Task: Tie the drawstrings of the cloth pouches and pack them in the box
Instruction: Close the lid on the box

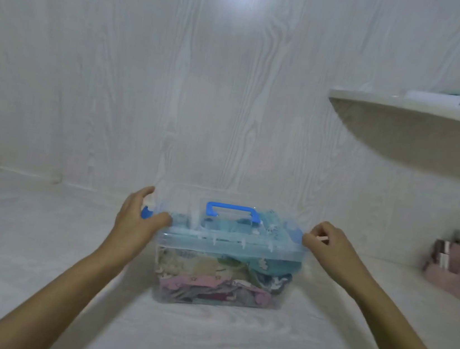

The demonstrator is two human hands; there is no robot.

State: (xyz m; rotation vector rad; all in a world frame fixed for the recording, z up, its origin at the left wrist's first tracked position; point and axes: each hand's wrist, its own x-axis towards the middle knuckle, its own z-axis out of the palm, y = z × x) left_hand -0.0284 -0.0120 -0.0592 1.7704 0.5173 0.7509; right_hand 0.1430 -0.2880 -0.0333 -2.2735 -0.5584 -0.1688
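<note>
On a white table point(39, 237) sits a clear box point(218, 298), lid point(229, 237) on, cloth pouches point(210, 271) packed inside. Left hand point(135, 220) grips the lid's left end; right hand point(327, 245) curls at its right end, hold unclear. Seemingly closing up: next, press both end latches point(146, 212) shut.

White wood-grain tabletop point(39, 237): clear lidded box point(228, 244), centre; pink organiser point(455, 277), far right, by the wall, well apart from the box

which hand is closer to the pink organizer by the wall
Right. The right hand grips the right end of the clear plastic box, the side toward the pink organizer. The left hand grips the box's left end, with the whole box between it and the organizer.
</note>
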